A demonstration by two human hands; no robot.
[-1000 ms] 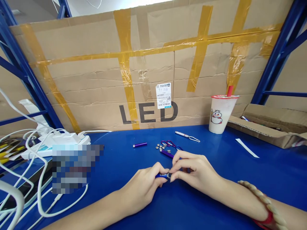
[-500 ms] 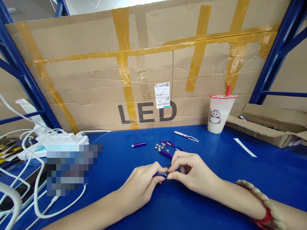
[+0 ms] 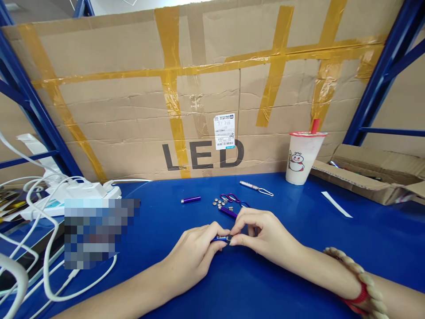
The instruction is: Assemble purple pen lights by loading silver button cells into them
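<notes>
Just below the middle of the head view, my left hand [image 3: 197,252] is closed around a small blue metal tube [image 3: 221,238] with a pale printed label, like a mini flashlight body. The fingertips of my right hand [image 3: 262,232] pinch a tiny dark piece at the tube's right end; fingers hide most of it. Behind my right hand, a purple tube [image 3: 228,213] lies partly covered. Several button cells [image 3: 219,202] are scattered beside purple clip hooks [image 3: 228,197]. Another short purple tube [image 3: 191,200] lies to the left, and a silver keychain light [image 3: 249,184] with a clip farther back.
A drink cup [image 3: 300,159] with a red straw stands at the back right, near an open cardboard box [image 3: 361,186] and a white strip [image 3: 336,204]. White cables and a power strip [image 3: 83,195] crowd the left. A large cardboard sheet [image 3: 133,119] closes off the back.
The blue tube has turned slightly between my fingers, so its pale label shows more. Both hands stay together at the same spot; the whole view has shifted a little.
</notes>
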